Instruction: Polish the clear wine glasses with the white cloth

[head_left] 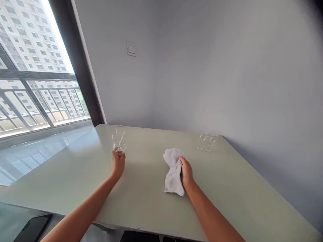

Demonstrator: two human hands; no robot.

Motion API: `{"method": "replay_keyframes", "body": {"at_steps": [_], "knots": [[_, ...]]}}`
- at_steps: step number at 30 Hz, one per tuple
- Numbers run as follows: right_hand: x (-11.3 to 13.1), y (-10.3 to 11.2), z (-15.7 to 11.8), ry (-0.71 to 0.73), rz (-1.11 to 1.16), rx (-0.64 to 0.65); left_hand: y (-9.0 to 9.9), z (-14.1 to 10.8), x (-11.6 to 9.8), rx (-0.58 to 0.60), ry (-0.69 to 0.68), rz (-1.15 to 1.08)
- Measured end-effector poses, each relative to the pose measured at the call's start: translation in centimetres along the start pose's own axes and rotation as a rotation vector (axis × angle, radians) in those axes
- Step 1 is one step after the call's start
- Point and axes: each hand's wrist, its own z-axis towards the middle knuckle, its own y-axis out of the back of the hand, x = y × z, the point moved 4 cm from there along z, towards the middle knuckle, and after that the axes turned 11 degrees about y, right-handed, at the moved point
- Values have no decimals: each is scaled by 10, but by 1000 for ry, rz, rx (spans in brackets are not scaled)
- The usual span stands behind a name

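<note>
My left hand (118,163) is at the left part of the pale table, its fingers closed on the base of a clear glass (118,147). Another stemmed glass (120,131) stands close behind it, partly overlapping in view. In my right hand (186,170), near the middle, is a white cloth (174,178), gripped at its right side and hanging in loose folds over the tabletop. At the back right stand two clear stemmed glasses, one (201,141) just left of the other (211,142); neither hand is near them.
The pale table (143,201) reaches back to grey walls. A window (37,77) with railings is at the left. A dark phone-like object (32,229) lies at the lower left, beyond the table's front edge. A wall switch (131,49) is above the table.
</note>
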Motion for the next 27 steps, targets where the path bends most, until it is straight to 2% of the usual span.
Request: {"method": "replay_keyframes", "body": {"at_steps": [4, 7, 9, 11, 13, 15, 18, 21, 25, 27], "knots": [[7, -1, -6, 58, -45, -7, -52, -42, -31, 238, -326, 308], [22, -4, -14, 225, -58, 35, -91, -71, -48, 350, -588, 449], [31, -12, -20, 367, -99, 183, -110, -86, -51, 392, -726, 495], [35, -22, -27, 459, -180, 393, -120, -94, -49, 417, -784, 502], [31, -29, -30, 446, -252, 570, -121, -95, -46, 414, -788, 498], [20, -32, -29, 322, -294, 706, -117, -93, -43, 409, -819, 512], [0, -30, -24, 109, -338, 842, -110, -96, -46, 472, -982, 558], [-10, -29, -18, 64, -308, 800, -107, -104, -56, 512, -1129, 586], [-9, -28, -9, -17, -75, 603, -99, -105, -74, 327, -1166, 619], [-6, -26, -6, -68, 49, 571, -94, -102, -79, 302, -1153, 614]]}}
